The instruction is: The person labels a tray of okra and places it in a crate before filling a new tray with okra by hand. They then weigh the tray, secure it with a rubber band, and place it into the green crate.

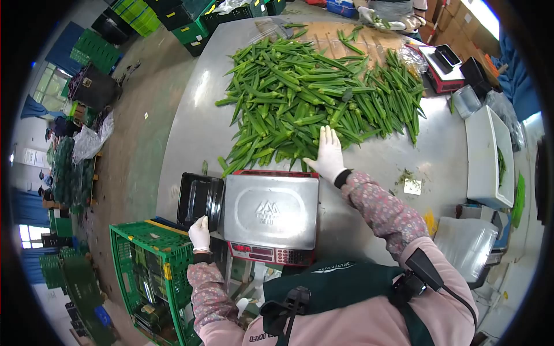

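Note:
A large heap of green okra lies on the metal table. My right hand, in a white glove, is at the heap's lower edge with its fingers stretched out, holding nothing. Left of the red scale, whose steel plate is bare, sits a black tray with nothing visible in it. My left hand, also gloved, has its fingers closed at the tray's lower right corner.
A green crate stands at the table's lower left. On the right are a white bin, a second scale with black trays, and clear plastic trays. Another person's gloved hands are across the table.

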Action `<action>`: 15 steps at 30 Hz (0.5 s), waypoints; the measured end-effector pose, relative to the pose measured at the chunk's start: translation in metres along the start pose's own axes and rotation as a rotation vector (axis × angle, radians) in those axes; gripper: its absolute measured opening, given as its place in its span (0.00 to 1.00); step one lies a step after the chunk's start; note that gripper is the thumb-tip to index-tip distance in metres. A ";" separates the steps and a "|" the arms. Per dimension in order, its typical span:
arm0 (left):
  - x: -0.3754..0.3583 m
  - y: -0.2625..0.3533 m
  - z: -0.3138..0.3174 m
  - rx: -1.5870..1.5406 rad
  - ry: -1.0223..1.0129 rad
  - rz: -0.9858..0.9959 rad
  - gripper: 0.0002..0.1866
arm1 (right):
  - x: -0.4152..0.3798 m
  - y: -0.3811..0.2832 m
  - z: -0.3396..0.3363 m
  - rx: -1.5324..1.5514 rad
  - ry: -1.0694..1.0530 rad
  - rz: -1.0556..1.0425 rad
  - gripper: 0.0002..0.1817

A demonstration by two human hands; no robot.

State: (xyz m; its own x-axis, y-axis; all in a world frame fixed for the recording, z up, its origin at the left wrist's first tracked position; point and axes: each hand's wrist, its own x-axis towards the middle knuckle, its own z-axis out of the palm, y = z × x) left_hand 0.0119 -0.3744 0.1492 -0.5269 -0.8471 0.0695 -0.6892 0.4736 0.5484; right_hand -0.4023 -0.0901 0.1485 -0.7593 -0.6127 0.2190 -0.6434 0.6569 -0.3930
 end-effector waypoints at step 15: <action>-0.015 0.058 -0.044 0.280 0.247 0.055 0.10 | 0.018 0.002 0.038 -0.618 -0.029 -0.164 0.32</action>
State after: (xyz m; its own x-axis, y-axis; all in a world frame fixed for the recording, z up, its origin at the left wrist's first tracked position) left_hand 0.0017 -0.3451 0.2167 -0.4543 -0.8351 0.3101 -0.7906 0.5384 0.2918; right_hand -0.4136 -0.1169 0.1176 -0.6491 -0.7325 0.2052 -0.6944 0.6808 0.2331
